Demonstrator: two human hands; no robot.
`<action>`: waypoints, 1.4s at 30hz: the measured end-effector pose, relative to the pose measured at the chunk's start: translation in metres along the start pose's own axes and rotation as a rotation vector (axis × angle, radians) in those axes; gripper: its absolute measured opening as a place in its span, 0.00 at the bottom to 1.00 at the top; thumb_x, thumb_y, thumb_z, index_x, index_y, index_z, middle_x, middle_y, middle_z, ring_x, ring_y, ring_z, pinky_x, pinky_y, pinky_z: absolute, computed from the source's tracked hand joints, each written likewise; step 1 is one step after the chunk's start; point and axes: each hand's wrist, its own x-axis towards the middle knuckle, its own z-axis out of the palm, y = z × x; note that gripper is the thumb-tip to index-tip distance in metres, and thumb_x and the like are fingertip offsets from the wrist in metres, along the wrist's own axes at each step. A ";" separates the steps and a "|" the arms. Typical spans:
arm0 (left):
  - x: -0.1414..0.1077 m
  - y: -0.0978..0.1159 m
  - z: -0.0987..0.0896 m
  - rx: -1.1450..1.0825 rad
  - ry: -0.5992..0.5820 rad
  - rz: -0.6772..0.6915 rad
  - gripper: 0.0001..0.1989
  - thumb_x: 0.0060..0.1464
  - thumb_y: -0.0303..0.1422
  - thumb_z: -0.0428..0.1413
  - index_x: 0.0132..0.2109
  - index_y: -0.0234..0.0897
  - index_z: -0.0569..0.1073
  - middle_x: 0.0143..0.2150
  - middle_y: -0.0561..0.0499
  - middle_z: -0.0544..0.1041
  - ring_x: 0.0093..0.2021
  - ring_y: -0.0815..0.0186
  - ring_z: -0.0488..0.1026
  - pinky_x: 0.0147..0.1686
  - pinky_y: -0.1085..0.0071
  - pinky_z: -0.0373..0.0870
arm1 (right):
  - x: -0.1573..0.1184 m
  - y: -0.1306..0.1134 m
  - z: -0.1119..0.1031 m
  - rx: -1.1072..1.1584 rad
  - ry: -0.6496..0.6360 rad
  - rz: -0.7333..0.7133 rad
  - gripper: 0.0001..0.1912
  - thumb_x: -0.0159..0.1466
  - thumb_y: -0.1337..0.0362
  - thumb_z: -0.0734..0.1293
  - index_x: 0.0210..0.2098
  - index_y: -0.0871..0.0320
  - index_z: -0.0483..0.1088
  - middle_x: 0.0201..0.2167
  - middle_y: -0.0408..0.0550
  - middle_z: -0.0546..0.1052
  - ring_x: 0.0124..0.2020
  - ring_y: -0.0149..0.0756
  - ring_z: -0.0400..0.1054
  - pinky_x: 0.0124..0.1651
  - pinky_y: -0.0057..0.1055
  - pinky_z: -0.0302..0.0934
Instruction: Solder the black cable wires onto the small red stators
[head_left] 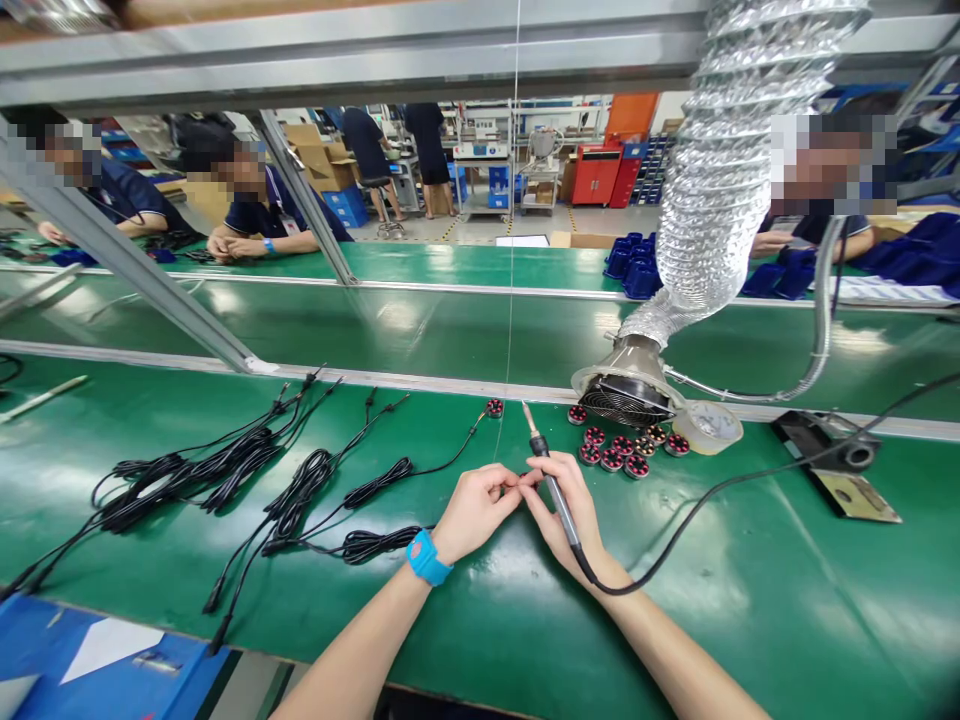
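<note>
L hand [474, 510] pinches sthg tiny, can't tell what. R hand [566, 505] closed round soldering iron [553, 487], tip at 12. Red coils [626, 450] at 2 o'clock.

I see a glossy green bench mat [465, 620], coiled black cable bundles [225, 480] left of my fingers, red-and-black round wound coils [622, 450] right of them, a bright blue wrist strap [427, 558].

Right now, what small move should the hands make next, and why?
Probably tilt the soldering iron tip down to the small part pinched between both hands: the right hand holds the iron with its tip pointing up and away, while the left hand steadies the part.
</note>
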 end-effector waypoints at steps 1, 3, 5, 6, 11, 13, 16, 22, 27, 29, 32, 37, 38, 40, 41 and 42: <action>0.000 -0.001 -0.001 -0.009 -0.005 0.006 0.11 0.57 0.37 0.55 0.33 0.35 0.77 0.26 0.54 0.67 0.24 0.71 0.56 0.26 0.72 0.53 | 0.000 0.000 -0.001 0.004 0.006 0.010 0.18 0.64 0.70 0.65 0.51 0.46 0.65 0.40 0.47 0.73 0.47 0.42 0.71 0.54 0.43 0.65; 0.000 -0.002 -0.004 -0.029 -0.017 0.011 0.12 0.57 0.39 0.55 0.33 0.35 0.78 0.27 0.54 0.69 0.25 0.71 0.57 0.27 0.72 0.53 | 0.002 0.000 -0.003 0.016 0.018 0.025 0.18 0.64 0.70 0.66 0.51 0.46 0.65 0.37 0.45 0.74 0.47 0.42 0.71 0.54 0.43 0.64; 0.000 -0.004 -0.008 -0.052 -0.025 0.006 0.12 0.57 0.39 0.56 0.33 0.36 0.78 0.28 0.53 0.70 0.26 0.70 0.59 0.28 0.72 0.55 | 0.004 -0.001 -0.005 0.027 0.022 0.030 0.18 0.63 0.70 0.67 0.50 0.46 0.65 0.33 0.44 0.75 0.48 0.43 0.70 0.55 0.43 0.64; 0.000 -0.005 -0.009 -0.059 -0.027 0.003 0.12 0.57 0.39 0.57 0.33 0.36 0.78 0.28 0.52 0.71 0.26 0.69 0.60 0.28 0.72 0.56 | 0.005 -0.002 -0.005 0.031 0.022 0.029 0.18 0.63 0.70 0.67 0.50 0.46 0.65 0.32 0.43 0.76 0.48 0.43 0.70 0.55 0.44 0.63; 0.002 -0.003 -0.013 -0.087 -0.072 0.032 0.11 0.57 0.38 0.57 0.31 0.37 0.77 0.30 0.50 0.75 0.35 0.65 0.66 0.38 0.70 0.63 | 0.006 -0.002 -0.006 0.032 0.011 0.041 0.17 0.64 0.69 0.67 0.50 0.48 0.65 0.32 0.44 0.75 0.49 0.43 0.70 0.55 0.44 0.64; 0.003 -0.002 -0.012 -0.168 -0.101 0.005 0.12 0.57 0.39 0.56 0.31 0.36 0.75 0.31 0.50 0.75 0.35 0.65 0.68 0.39 0.69 0.64 | 0.004 -0.001 -0.006 0.023 0.002 0.044 0.16 0.64 0.69 0.66 0.50 0.48 0.66 0.36 0.46 0.74 0.47 0.42 0.72 0.53 0.42 0.66; 0.002 -0.003 -0.006 -0.395 -0.154 -0.133 0.15 0.56 0.43 0.55 0.33 0.34 0.72 0.25 0.51 0.73 0.28 0.67 0.69 0.32 0.71 0.66 | 0.000 0.002 -0.003 -0.001 -0.016 0.005 0.15 0.67 0.69 0.63 0.51 0.48 0.67 0.44 0.48 0.70 0.39 0.36 0.74 0.48 0.35 0.70; 0.003 -0.011 0.007 -0.522 -0.029 -0.349 0.13 0.48 0.40 0.58 0.28 0.34 0.70 0.15 0.59 0.62 0.15 0.75 0.56 0.17 0.77 0.49 | -0.010 0.017 0.003 -0.123 -0.151 -0.169 0.20 0.69 0.71 0.57 0.58 0.48 0.64 0.47 0.50 0.69 0.43 0.34 0.72 0.47 0.30 0.70; 0.007 -0.016 0.013 -0.521 0.092 -0.351 0.09 0.44 0.36 0.58 0.27 0.33 0.72 0.15 0.59 0.64 0.15 0.76 0.56 0.18 0.77 0.49 | -0.005 0.014 -0.001 -0.036 -0.046 -0.110 0.16 0.69 0.70 0.59 0.54 0.52 0.68 0.46 0.51 0.71 0.40 0.32 0.74 0.46 0.29 0.69; 0.009 -0.018 0.015 -0.513 0.141 -0.343 0.09 0.43 0.36 0.58 0.27 0.33 0.73 0.16 0.58 0.65 0.15 0.76 0.57 0.18 0.77 0.50 | -0.001 0.009 -0.005 0.020 0.025 -0.024 0.13 0.69 0.67 0.60 0.51 0.52 0.69 0.43 0.49 0.73 0.37 0.32 0.74 0.44 0.29 0.69; 0.009 -0.019 0.017 -0.495 0.204 -0.338 0.10 0.43 0.37 0.59 0.27 0.32 0.73 0.17 0.58 0.66 0.15 0.76 0.58 0.18 0.77 0.51 | 0.002 0.005 -0.010 0.057 0.149 0.161 0.10 0.68 0.62 0.62 0.48 0.54 0.71 0.35 0.45 0.75 0.28 0.31 0.73 0.36 0.29 0.69; 0.011 -0.020 0.019 -0.478 0.240 -0.345 0.09 0.43 0.36 0.59 0.27 0.32 0.73 0.16 0.58 0.66 0.15 0.76 0.58 0.18 0.77 0.52 | 0.001 0.011 -0.014 0.128 0.285 0.252 0.10 0.66 0.58 0.63 0.35 0.57 0.71 0.21 0.41 0.70 0.18 0.30 0.64 0.22 0.27 0.62; 0.011 -0.021 0.020 -0.477 0.242 -0.347 0.10 0.43 0.36 0.59 0.27 0.32 0.73 0.16 0.58 0.66 0.15 0.76 0.59 0.18 0.77 0.52 | 0.000 0.012 -0.015 0.146 0.280 0.246 0.11 0.66 0.57 0.63 0.33 0.57 0.71 0.20 0.41 0.70 0.17 0.30 0.64 0.21 0.27 0.61; 0.011 -0.022 0.020 -0.473 0.244 -0.352 0.10 0.44 0.37 0.59 0.27 0.33 0.73 0.16 0.58 0.66 0.15 0.75 0.59 0.18 0.77 0.52 | -0.002 0.013 -0.015 0.171 0.254 0.236 0.11 0.65 0.57 0.63 0.32 0.57 0.71 0.18 0.41 0.69 0.18 0.31 0.64 0.21 0.27 0.61; 0.011 -0.022 0.020 -0.470 0.244 -0.353 0.10 0.44 0.37 0.59 0.27 0.33 0.73 0.15 0.58 0.66 0.15 0.75 0.59 0.18 0.77 0.52 | -0.003 0.013 -0.014 0.181 0.239 0.233 0.11 0.64 0.57 0.63 0.31 0.57 0.72 0.17 0.40 0.68 0.18 0.31 0.64 0.21 0.27 0.60; 0.011 -0.022 0.020 -0.466 0.244 -0.354 0.10 0.44 0.37 0.59 0.27 0.33 0.73 0.15 0.58 0.66 0.15 0.75 0.59 0.18 0.77 0.52 | -0.003 0.013 -0.014 0.188 0.227 0.233 0.11 0.64 0.57 0.63 0.31 0.57 0.72 0.17 0.40 0.67 0.17 0.31 0.63 0.20 0.27 0.59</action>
